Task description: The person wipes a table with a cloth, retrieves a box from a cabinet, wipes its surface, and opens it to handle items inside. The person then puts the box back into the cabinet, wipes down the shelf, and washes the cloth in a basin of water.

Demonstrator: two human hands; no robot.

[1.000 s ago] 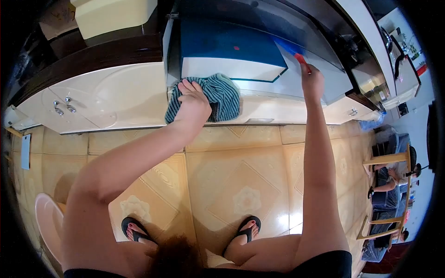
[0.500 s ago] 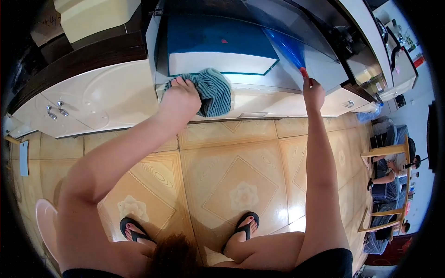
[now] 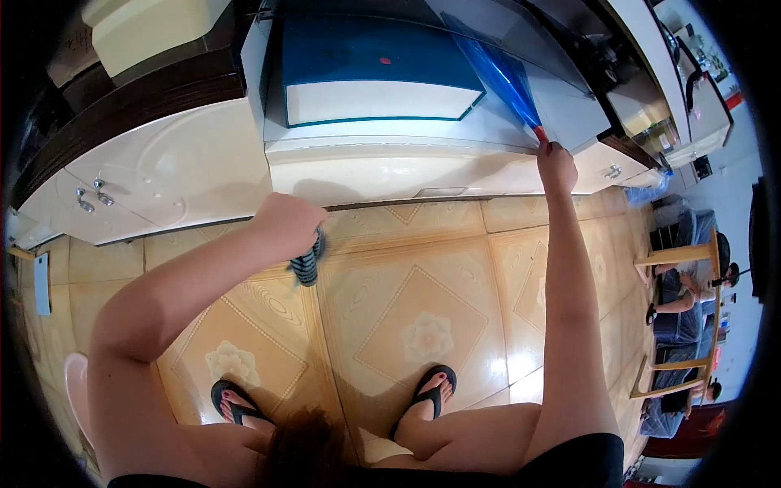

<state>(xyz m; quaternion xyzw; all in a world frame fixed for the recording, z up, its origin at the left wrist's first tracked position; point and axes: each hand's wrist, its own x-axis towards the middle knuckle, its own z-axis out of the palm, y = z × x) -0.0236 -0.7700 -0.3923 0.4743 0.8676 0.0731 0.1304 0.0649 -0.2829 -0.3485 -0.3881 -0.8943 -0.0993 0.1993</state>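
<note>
At the far left, a pale pink, round-edged plastic object (image 3: 76,390) shows partly beside the left arm, on the tiled floor. Above it, glossy cream cabinet doors (image 3: 138,175) with silver knobs stand under a dark brown countertop (image 3: 175,73), which bears a cream plastic container (image 3: 159,32).

The left hand (image 3: 289,226) is closed in a fist, gripping a teal-and-dark striped cloth (image 3: 305,267). The cloth hangs bunched below the fist, in front of the cabinet and apart from it, over the beige patterned floor tiles (image 3: 423,301).

To the right and farther up, a large dark blue box with a white side (image 3: 382,102) lies in an open, pale compartment (image 3: 358,138). Lower down are two feet in black flip-flops.

Just right of the box, a long, see-through blue plastic piece (image 3: 512,89) slants down to a red end (image 3: 540,132). The right hand (image 3: 558,168) is closed on that end, at the compartment's front edge. At the far right, a person (image 3: 691,297) sits near a light wooden frame (image 3: 675,256).
</note>
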